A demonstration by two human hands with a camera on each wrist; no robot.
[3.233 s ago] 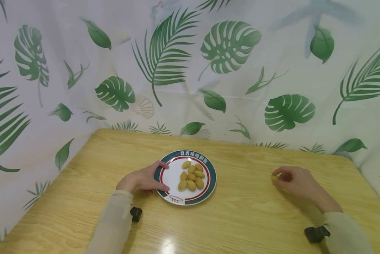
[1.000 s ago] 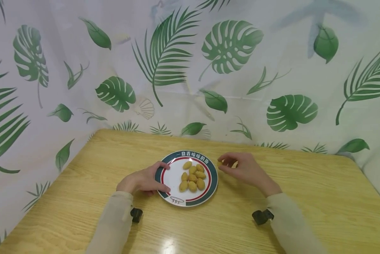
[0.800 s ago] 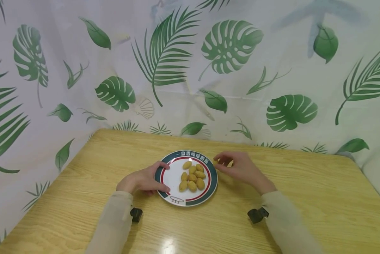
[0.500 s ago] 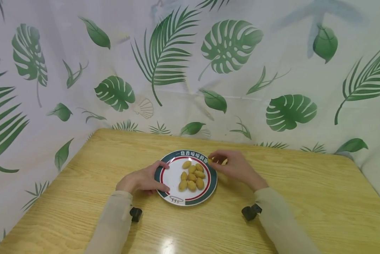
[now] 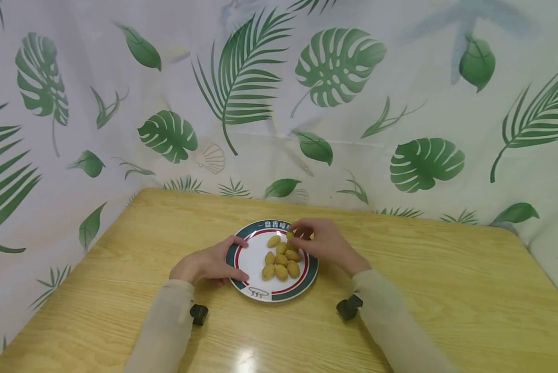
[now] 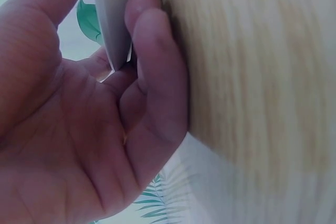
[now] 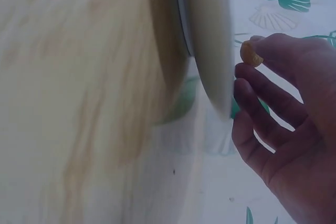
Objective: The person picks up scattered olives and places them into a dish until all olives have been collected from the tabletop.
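Note:
A round white plate (image 5: 252, 261) with a dark teal rim and a red ring stands on the table. Several small yellow oval fruits (image 5: 281, 260) lie clustered on its right half. My left hand (image 5: 209, 263) grips the plate's left edge, thumb on top; in the left wrist view its other fingers curl beneath the plate's underside (image 6: 113, 19). Above the plate's upper right part, my right hand (image 5: 324, 241) pinches one more yellow fruit (image 7: 251, 54) between thumb and fingertips. That hand hides part of the rim lettering and some of the fruit behind it.
The wooden table (image 5: 423, 295) reaches back to a white curtain (image 5: 269, 93) printed with green leaves, which also hangs along the left. A small black camera sits at each wrist, one of them the right wrist camera (image 5: 349, 308).
My right hand, pinching the yellow fruit, has moved left from the table's right side, past the plate's right rim, to over the plate. The left hand and the plate have stayed put.

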